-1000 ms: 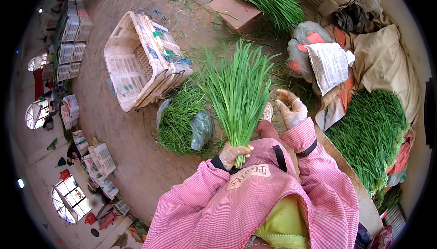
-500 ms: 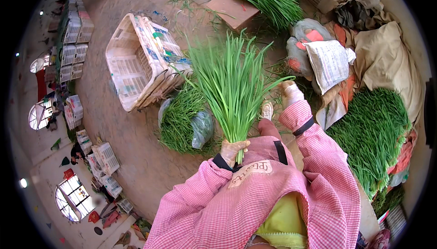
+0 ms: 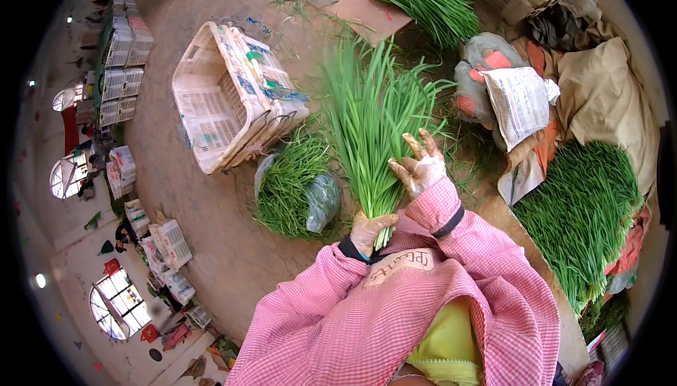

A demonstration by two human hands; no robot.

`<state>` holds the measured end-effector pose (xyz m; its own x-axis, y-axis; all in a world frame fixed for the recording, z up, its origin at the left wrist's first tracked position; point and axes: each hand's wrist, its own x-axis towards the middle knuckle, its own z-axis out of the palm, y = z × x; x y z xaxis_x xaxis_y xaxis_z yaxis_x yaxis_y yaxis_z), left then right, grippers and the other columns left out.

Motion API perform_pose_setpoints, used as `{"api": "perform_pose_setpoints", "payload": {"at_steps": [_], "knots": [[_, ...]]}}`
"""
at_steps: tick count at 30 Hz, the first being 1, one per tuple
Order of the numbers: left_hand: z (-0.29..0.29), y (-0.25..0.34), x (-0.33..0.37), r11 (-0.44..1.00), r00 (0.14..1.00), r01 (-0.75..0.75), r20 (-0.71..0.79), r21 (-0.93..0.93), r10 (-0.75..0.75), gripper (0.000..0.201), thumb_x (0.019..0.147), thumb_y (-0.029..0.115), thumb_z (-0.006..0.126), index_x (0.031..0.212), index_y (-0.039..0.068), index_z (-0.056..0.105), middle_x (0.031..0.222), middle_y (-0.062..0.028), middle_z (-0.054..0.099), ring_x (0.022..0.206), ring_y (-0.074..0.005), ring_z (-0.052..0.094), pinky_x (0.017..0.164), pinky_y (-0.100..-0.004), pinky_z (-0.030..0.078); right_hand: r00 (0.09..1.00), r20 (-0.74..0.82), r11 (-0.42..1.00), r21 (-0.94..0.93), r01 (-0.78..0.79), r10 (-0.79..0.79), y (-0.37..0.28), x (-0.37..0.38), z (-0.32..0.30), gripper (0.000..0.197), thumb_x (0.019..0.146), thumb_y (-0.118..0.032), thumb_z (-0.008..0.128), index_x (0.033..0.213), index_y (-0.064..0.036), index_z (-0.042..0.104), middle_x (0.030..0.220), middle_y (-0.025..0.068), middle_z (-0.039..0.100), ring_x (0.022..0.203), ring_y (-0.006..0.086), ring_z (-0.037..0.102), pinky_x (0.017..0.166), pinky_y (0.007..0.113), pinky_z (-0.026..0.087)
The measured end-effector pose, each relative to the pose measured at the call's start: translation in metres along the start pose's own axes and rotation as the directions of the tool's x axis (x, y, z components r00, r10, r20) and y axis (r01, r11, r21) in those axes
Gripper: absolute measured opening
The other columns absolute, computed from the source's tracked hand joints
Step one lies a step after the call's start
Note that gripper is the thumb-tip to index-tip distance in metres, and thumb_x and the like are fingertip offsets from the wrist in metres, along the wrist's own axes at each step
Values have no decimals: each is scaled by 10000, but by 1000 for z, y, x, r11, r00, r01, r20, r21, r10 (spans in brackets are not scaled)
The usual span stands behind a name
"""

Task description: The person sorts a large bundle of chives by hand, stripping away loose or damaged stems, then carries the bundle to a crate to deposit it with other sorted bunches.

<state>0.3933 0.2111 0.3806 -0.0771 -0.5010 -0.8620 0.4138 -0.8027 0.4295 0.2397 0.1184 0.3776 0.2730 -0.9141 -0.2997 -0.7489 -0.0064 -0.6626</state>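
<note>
A bunch of garlic chives (image 3: 370, 121) stands upright before me, its long green leaves fanning out away from my body. Gloved and closed, my left hand (image 3: 372, 232) grips the pale stem ends at the bottom. My right hand (image 3: 420, 166), also gloved, is beside the leaves on their right with its fingers spread and nothing held in them. Whether its fingertips brush the leaves I cannot tell. A large heap of similar green chives (image 3: 582, 210) lies to my right.
Nested white plastic crates (image 3: 218, 97) rest on the floor at left. Near them is a pile of loose green trimmings (image 3: 293, 185) with plastic film. A finished-looking bundle (image 3: 427, 11) lies on a brown board (image 3: 352, 9) ahead. A white sack (image 3: 518, 104) sits at right.
My right hand has come inward from the right to beside the leaves, its fingers now spread. The held bunch has shifted slightly right and its leaf tips lean more to the right.
</note>
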Motion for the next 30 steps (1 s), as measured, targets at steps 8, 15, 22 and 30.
{"api": "perform_pose_setpoints", "payload": {"at_steps": [8,15,22,30], "knots": [[-7,24,12,997,995,40,89,62,-45,340,661,-55,667,966,10,529,769,-68,582,559,-123,561,478,-208,479,807,-76,727,-390,-565,586,92,-1,12,291,750,-187,614,1012,-73,562,1183,115,478,1177,330,349,933,459,322],[-17,44,13,990,998,20,50,143,-28,334,649,-92,631,952,18,545,780,-53,588,592,-126,554,503,-220,465,945,-274,981,-132,145,-177,-37,71,-40,433,736,-300,638,1147,-205,538,1421,109,166,1313,331,83,1039,469,166],[-33,60,22,985,995,-5,94,174,-12,347,653,-68,641,974,16,537,794,-57,595,632,-136,565,547,-233,472,951,309,902,407,-143,12,-32,100,14,342,687,-357,692,883,-81,645,1383,191,234,1318,347,35,1049,460,116],[-51,73,36,991,988,83,118,102,-95,398,671,-56,651,1031,26,503,826,-41,574,649,-127,569,558,-216,479,965,256,821,562,-99,-58,-42,97,20,268,680,-286,713,768,-48,628,1370,253,210,1321,340,27,1050,435,125]]}}
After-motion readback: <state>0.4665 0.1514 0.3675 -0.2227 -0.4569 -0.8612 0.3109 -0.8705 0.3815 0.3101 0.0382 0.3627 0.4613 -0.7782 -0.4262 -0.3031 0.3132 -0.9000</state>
